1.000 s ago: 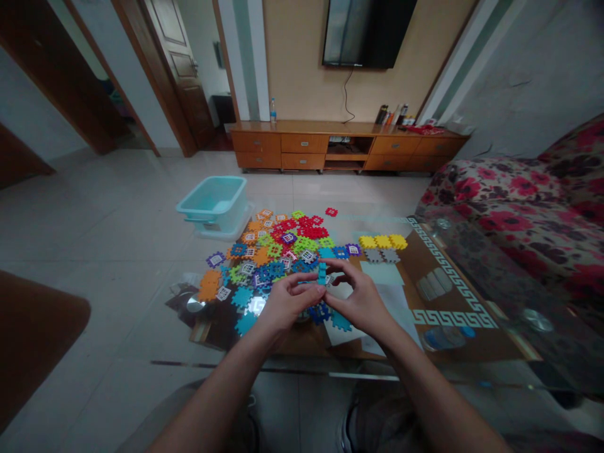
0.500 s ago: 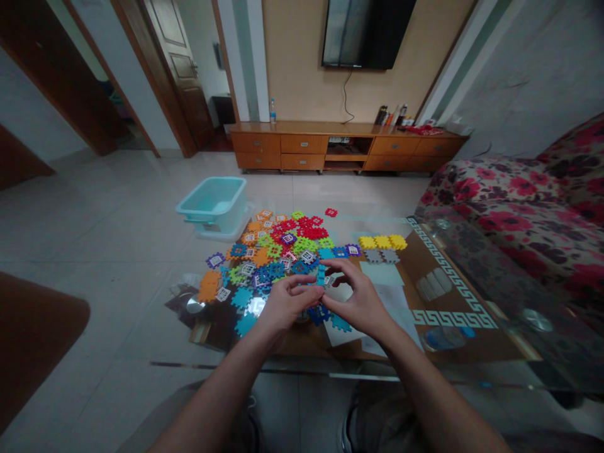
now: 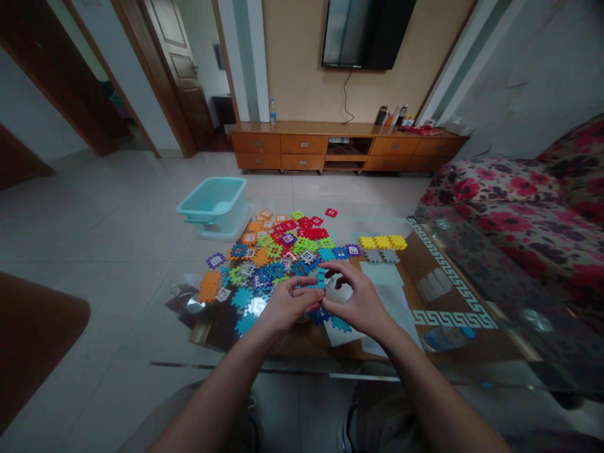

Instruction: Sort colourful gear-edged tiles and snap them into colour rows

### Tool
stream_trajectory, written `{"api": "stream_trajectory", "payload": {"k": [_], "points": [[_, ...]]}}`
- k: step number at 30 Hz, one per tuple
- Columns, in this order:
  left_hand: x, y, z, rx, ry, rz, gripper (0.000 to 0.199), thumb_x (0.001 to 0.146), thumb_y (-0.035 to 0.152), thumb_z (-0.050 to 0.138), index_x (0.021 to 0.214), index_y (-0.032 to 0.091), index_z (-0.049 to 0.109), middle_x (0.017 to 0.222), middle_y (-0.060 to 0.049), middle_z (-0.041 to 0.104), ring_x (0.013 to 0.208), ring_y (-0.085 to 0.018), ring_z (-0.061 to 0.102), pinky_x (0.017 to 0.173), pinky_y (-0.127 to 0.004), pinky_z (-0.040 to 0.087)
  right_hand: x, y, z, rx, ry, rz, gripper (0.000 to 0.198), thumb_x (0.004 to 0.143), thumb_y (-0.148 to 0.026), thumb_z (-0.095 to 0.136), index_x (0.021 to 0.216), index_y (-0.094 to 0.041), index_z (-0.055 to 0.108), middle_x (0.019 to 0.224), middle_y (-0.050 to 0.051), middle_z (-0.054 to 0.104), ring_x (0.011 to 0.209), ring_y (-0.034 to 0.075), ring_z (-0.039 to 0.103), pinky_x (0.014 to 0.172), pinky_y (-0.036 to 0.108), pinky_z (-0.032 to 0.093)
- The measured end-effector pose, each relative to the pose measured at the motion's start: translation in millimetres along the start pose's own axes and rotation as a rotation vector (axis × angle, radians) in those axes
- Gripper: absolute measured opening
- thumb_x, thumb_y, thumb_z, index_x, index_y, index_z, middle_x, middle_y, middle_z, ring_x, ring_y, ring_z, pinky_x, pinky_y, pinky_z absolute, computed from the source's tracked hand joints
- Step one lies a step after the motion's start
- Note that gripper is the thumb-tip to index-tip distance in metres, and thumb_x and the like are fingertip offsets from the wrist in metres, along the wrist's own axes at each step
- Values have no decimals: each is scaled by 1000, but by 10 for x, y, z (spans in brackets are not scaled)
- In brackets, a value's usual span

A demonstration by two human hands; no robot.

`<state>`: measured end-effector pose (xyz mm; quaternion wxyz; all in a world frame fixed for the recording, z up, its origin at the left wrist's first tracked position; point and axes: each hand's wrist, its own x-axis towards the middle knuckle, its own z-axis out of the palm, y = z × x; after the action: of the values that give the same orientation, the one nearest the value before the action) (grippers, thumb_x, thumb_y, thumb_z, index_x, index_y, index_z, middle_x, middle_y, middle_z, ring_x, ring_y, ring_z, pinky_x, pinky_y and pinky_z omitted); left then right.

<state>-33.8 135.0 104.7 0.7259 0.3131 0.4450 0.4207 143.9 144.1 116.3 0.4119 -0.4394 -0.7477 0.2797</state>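
Between my two hands, above the glass table (image 3: 472,350), is a small upright stack of light-blue interlocking plastic tiles (image 3: 321,278), seen edge-on. My left hand (image 3: 293,301) pinches it from the left, thumb and fingers pressed together. My right hand (image 3: 353,296) grips the same tiles from the right with curved fingers and thumb. Just beneath the hands lie dark-blue tiles (image 3: 321,314) and a light-blue tile (image 3: 340,324). Beyond them spreads a heap of loose tiles, with red tiles (image 3: 309,228), green tiles and orange tiles (image 3: 210,287).
Yellow tiles (image 3: 381,242) and grey tiles (image 3: 381,256) stand in rows at the right of the heap. A light-blue plastic bin (image 3: 212,204) stands behind at left. White paper (image 3: 394,314) lies by my right hand. A water bottle (image 3: 446,338) shows at the right.
Both hands stay in nearly the same place. The held light-blue tiles have dipped very slightly, and the right fingers have shifted a little on them.
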Motion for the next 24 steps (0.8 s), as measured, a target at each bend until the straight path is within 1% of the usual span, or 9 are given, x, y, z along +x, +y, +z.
{"api": "stream_trajectory", "payload": {"k": [2,4,5,7,9,10,13,15,24], "points": [[6,-12,-11,20,-18,-3,50,64,34,89,105,15,66,88,-9,75,82,-17,71,85,-32,55,1,11,-1,-20,-6,6,51,70,-14,67,120,-25,61,110,5,65,94,20,63,69,30,51],[17,-27,-24,84,-26,14,49,67,35,87,107,16,67,91,-9,75,82,-17,70,81,-30,55,-1,35,-1,-58,-9,5,51,69,-15,68,119,-25,62,108,5,65,93,21,63,70,31,51],[25,-34,-29,129,-19,36,49,67,35,87,107,16,67,93,-9,74,82,-17,70,79,-29,54,-4,52,0,-85,-9,0,51,69,-15,68,119,-25,62,109,6,66,95,22,63,73,32,52],[41,-47,-33,234,8,114,44,67,33,86,103,16,69,92,-9,74,83,-18,69,77,-29,53,-16,91,7,-157,-6,-28,52,69,-15,69,119,-24,61,112,7,65,102,24,63,85,38,53],[53,-57,-28,347,36,207,35,68,32,83,96,15,70,88,-9,73,82,-19,69,75,-29,52,-32,123,18,-244,-17,-71,53,69,-15,69,121,-24,61,117,8,65,110,26,60,95,44,50],[55,-61,-23,409,50,249,30,70,33,81,92,15,70,85,-9,73,80,-20,68,74,-30,52,-41,134,25,-288,-29,-91,54,69,-15,69,121,-23,60,119,9,65,112,27,60,98,45,49],[46,-64,-11,609,93,320,20,74,34,74,81,16,71,75,-7,72,71,-20,66,65,-29,49,-57,141,47,-394,-61,-125,52,69,-16,68,120,-22,60,119,11,65,112,28,61,97,46,50],[33,-58,-7,703,116,346,16,76,33,71,75,17,71,71,-6,71,67,-19,65,62,-28,46,-60,133,60,-433,-59,-130,50,70,-17,68,119,-21,60,119,11,66,110,28,61,94,46,51],[19,-47,-12,857,169,377,17,76,33,66,71,18,72,66,-2,69,61,-16,61,58,-26,39,-68,82,102,-485,-76,-136,47,74,-19,68,120,-20,59,119,11,65,110,29,60,91,44,51]]}}
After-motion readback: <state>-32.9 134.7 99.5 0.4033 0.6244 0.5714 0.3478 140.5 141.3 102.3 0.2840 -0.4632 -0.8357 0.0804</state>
